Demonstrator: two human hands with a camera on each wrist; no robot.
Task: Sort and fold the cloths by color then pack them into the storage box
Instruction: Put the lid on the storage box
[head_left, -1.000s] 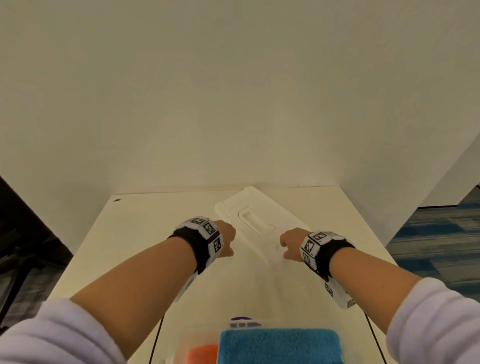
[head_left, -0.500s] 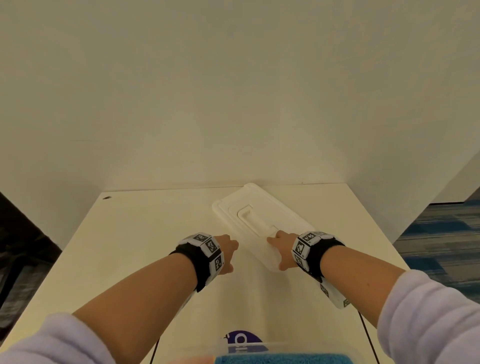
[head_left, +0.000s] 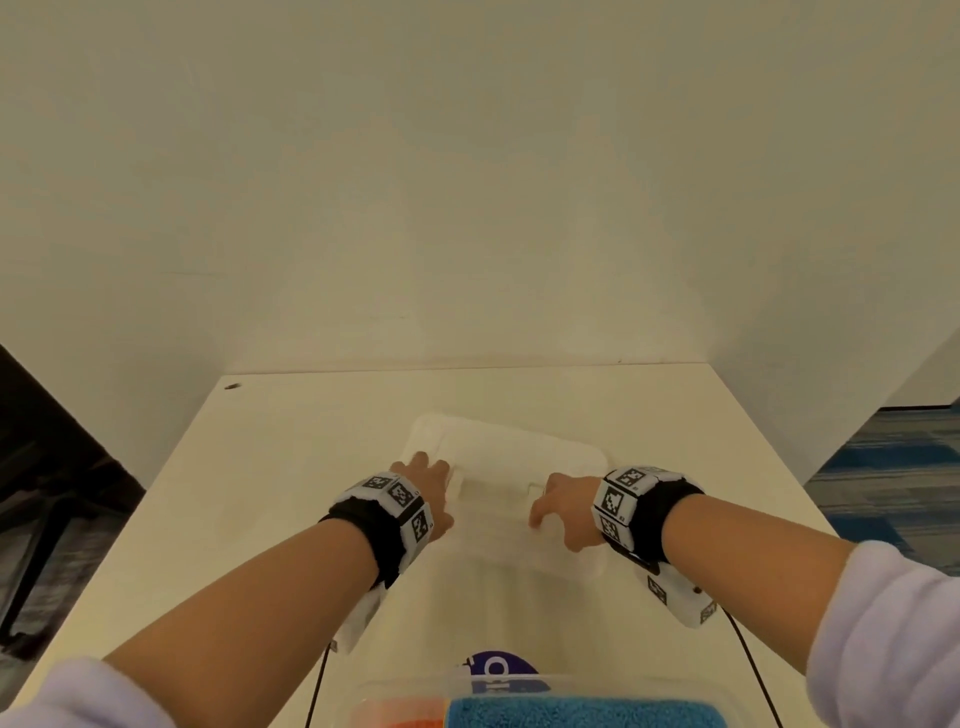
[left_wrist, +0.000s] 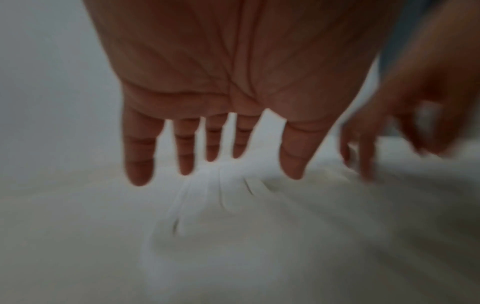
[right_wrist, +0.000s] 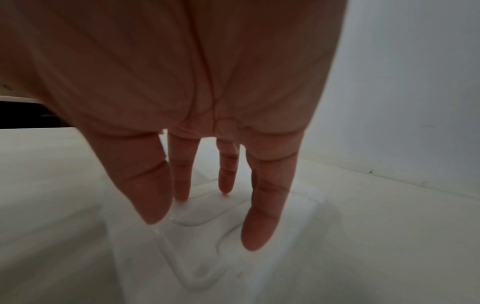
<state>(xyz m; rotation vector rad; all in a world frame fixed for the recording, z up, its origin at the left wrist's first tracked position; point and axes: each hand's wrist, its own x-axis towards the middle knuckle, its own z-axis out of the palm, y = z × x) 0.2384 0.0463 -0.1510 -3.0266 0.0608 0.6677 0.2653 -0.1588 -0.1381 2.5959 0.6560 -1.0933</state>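
Note:
A clear plastic lid (head_left: 509, 452) lies crosswise on the white table (head_left: 270, 467). My left hand (head_left: 423, 475) is at the lid's left end, fingers straight and spread, as the left wrist view shows (left_wrist: 213, 160) over the blurred lid (left_wrist: 207, 195). My right hand (head_left: 558, 504) rests on the lid's right half. Its straight fingertips (right_wrist: 255, 236) touch the lid (right_wrist: 202, 218) beside the moulded handle recess. The storage box (head_left: 519, 683) sits at the near edge, holding a folded blue cloth (head_left: 582, 714) and an orange cloth (head_left: 405, 714).
Plain walls close off the table at the back and right. A purple label (head_left: 493, 665) shows behind the box rim. Thin black cables (head_left: 317, 686) trail from both wrists across the table. Blue carpet (head_left: 893, 467) lies beyond the right edge.
The lid has swung from a diagonal to lying crosswise and nearer. My left hand has reached forward onto its left end; the right hand has stayed on it.

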